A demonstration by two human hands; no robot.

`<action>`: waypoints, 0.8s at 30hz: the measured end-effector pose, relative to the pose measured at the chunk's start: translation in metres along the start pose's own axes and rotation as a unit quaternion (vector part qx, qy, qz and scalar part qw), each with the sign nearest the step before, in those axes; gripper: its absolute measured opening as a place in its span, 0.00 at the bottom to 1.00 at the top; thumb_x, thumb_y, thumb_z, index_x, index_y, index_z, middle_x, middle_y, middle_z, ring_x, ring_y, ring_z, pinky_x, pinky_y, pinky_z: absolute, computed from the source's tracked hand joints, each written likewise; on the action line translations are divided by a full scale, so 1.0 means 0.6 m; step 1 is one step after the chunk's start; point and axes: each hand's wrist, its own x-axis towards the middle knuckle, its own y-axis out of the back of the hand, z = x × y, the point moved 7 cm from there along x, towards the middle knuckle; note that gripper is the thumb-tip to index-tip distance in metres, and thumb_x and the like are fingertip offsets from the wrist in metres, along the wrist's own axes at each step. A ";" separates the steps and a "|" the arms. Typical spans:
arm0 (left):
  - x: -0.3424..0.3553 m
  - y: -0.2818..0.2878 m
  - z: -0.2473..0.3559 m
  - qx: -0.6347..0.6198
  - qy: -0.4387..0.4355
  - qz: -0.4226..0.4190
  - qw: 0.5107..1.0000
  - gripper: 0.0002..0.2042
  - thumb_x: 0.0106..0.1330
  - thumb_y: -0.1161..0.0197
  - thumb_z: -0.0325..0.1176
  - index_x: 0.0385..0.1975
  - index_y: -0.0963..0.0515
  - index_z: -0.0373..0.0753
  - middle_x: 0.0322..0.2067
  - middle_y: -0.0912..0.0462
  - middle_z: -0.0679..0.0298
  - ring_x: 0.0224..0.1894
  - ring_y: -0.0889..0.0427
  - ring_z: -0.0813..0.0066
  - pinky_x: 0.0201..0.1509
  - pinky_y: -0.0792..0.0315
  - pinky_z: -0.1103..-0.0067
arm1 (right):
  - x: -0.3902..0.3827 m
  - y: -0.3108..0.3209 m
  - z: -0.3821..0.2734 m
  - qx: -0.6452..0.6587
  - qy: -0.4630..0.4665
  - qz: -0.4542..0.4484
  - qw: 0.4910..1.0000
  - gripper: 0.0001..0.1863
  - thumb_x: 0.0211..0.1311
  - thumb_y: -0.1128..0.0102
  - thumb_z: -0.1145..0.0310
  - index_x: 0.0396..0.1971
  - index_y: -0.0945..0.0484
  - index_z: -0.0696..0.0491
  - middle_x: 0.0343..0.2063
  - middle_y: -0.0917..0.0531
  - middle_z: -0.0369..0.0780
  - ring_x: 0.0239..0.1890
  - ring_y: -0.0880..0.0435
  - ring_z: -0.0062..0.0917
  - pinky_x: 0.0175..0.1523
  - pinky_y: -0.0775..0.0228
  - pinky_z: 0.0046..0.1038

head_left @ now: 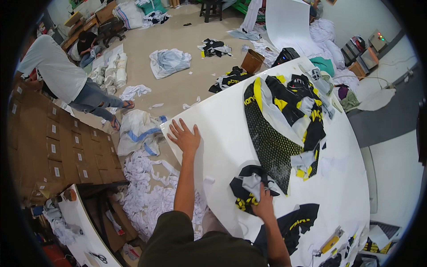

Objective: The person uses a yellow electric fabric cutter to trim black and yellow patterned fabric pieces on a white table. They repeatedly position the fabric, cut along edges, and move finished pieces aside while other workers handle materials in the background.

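Observation:
My left hand (pixel 184 137) rests with fingers spread on the left edge of the white table (pixel 220 142). A bunched piece of black, grey and yellow fabric (pixel 249 182) lies closer to me, with my right hand (pixel 263 201) closed on it. Just beyond it spreads a large black panel with yellow dots (pixel 269 144). Behind that panel sits a heap of black, yellow and grey fabric pieces (pixel 296 100). Another black piece with yellow print (pixel 299 224) is flat beside my right forearm.
A yellow-handled tool (pixel 331 242) and scraps lie at the table's near right. Stacked brown cartons (pixel 66 142) stand at left. White strips (pixel 149 196) are heaped on the floor. A person in a white shirt (pixel 62 66) stands beyond the cartons; scissors (pixel 98 257) lie lower left.

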 end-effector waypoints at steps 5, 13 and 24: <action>0.010 0.005 0.020 0.040 0.034 -0.011 0.999 0.37 0.74 0.51 0.56 0.74 0.40 0.33 0.76 0.49 0.42 0.79 0.54 0.42 0.76 0.65 0.39 | 0.059 0.008 -0.079 0.012 0.126 0.021 0.992 0.41 0.44 0.31 0.82 0.65 0.29 0.49 0.62 0.31 0.57 0.58 0.30 0.57 0.64 0.34 0.48; 0.028 0.003 0.031 0.057 0.048 -0.050 0.996 0.37 0.74 0.49 0.54 0.72 0.39 0.30 0.75 0.48 0.40 0.78 0.54 0.40 0.76 0.67 0.40 | 0.286 0.070 -0.164 0.135 0.279 -0.002 0.951 0.31 0.41 0.34 0.80 0.53 0.20 0.52 0.60 0.28 0.53 0.62 0.30 0.51 0.68 0.37 0.43; 0.038 0.012 0.036 0.069 0.064 -0.072 0.993 0.37 0.74 0.49 0.54 0.71 0.38 0.29 0.75 0.48 0.40 0.78 0.54 0.39 0.76 0.67 0.40 | 0.676 0.378 -0.505 -0.112 0.476 0.184 0.853 0.38 0.37 0.26 0.82 0.56 0.24 0.51 0.65 0.30 0.49 0.63 0.30 0.53 0.68 0.34 0.45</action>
